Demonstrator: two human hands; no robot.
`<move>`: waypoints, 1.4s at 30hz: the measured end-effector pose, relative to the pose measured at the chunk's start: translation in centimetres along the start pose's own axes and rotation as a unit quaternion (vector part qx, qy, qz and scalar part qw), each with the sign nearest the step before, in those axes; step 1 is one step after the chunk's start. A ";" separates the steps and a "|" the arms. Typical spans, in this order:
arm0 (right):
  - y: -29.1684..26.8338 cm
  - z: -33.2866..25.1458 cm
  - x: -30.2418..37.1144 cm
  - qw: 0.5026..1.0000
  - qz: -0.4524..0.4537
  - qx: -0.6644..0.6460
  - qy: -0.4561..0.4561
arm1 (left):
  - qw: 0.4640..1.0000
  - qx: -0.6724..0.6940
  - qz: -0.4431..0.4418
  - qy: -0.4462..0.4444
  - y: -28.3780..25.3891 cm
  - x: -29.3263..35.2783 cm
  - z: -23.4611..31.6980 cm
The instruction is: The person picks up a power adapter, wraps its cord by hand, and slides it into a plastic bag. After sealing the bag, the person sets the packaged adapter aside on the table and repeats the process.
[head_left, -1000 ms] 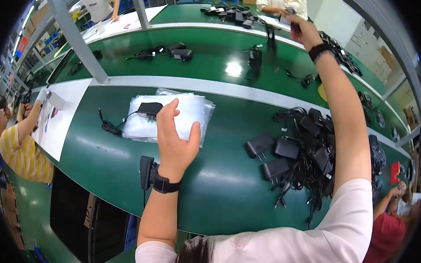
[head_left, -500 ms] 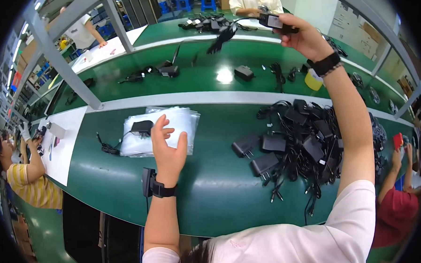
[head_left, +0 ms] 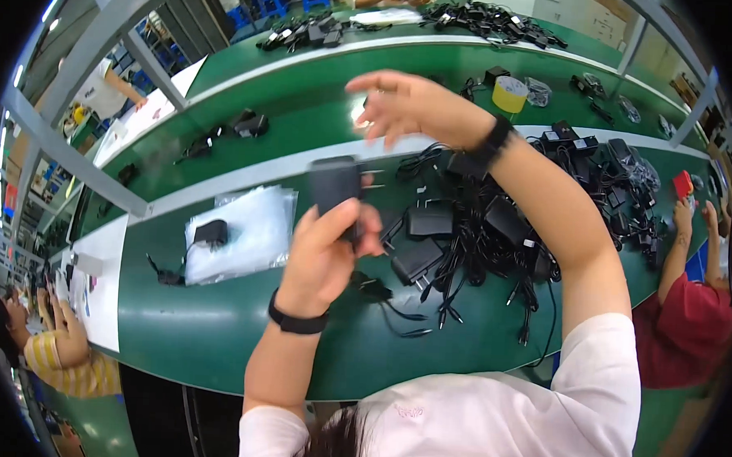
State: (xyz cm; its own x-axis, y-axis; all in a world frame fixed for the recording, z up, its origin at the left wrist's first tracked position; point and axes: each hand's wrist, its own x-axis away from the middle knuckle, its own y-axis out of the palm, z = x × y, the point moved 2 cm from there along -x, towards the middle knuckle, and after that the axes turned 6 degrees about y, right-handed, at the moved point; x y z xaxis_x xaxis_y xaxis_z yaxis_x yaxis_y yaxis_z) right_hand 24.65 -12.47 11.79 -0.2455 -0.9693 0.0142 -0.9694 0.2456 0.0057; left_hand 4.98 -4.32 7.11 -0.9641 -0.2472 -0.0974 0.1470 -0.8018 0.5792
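A black plug-in power adapter [head_left: 333, 182] is upright in my left hand [head_left: 324, 255], thumb across its lower front and metal prongs pointing right. Below it, a bundled black cable [head_left: 375, 290] lies over the green bench; I cannot tell whether it belongs to this adapter. My right hand [head_left: 408, 104] reaches across the bench divider, fingers spread and slightly blurred, holding nothing. Under my right arm sits a tangled pile of black adapters and cords [head_left: 505, 222], partly hidden. To the left, another adapter [head_left: 211, 232] rests on a stack of clear plastic bags [head_left: 255, 252].
A grey metal frame [head_left: 67, 146] rises at the left. Across the divider are a yellow tape roll [head_left: 510, 94] and a few adapters [head_left: 250, 124]. More adapter piles [head_left: 493, 22] lie farther back. People work at both sides and beyond the bench.
My right hand no longer holds the adapter it had raised; it has come lower and left, empty. My left hand, empty before, now grips an adapter. The head view has shifted.
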 end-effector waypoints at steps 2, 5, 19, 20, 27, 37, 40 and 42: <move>-6.8 2.7 -4.1 0.944 0.216 0.246 0.037 | 0.997 -0.017 0.001 0.072 0.1 1.9 2.2; -16.1 8.5 -6.0 0.651 0.316 0.669 0.170 | 0.989 0.019 -0.035 0.144 1.4 5.6 4.9; -14.1 0.8 -6.5 0.756 0.124 0.643 0.018 | 0.957 -0.078 0.175 0.216 -6.3 12.0 6.3; -12.2 -2.9 -3.4 0.752 0.116 0.635 0.134 | 0.953 -0.088 0.182 0.225 -6.7 11.9 6.2; -9.2 -4.3 14.8 0.553 0.250 0.780 0.154 | 0.965 -0.013 0.081 0.248 -7.2 11.1 5.8; -3.8 0.1 21.5 0.642 0.382 0.665 0.003 | 0.951 -0.105 0.046 0.288 -3.2 9.9 8.3; 4.8 -1.6 17.1 0.835 0.244 0.474 -0.133 | 0.946 -0.040 0.021 0.321 -0.7 8.1 7.4; 8.8 1.1 14.4 0.905 0.108 0.372 -0.178 | 0.943 -0.004 0.034 0.331 3.2 5.4 5.8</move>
State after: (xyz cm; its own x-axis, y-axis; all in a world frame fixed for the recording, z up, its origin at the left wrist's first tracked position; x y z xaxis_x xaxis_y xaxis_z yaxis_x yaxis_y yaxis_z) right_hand 12.55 -24.29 10.92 -0.2879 -0.8751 -0.3890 -0.6043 0.4812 -0.6351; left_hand -1.06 -5.11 13.12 -0.6027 -0.5819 -0.5461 0.2080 -0.7752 0.5965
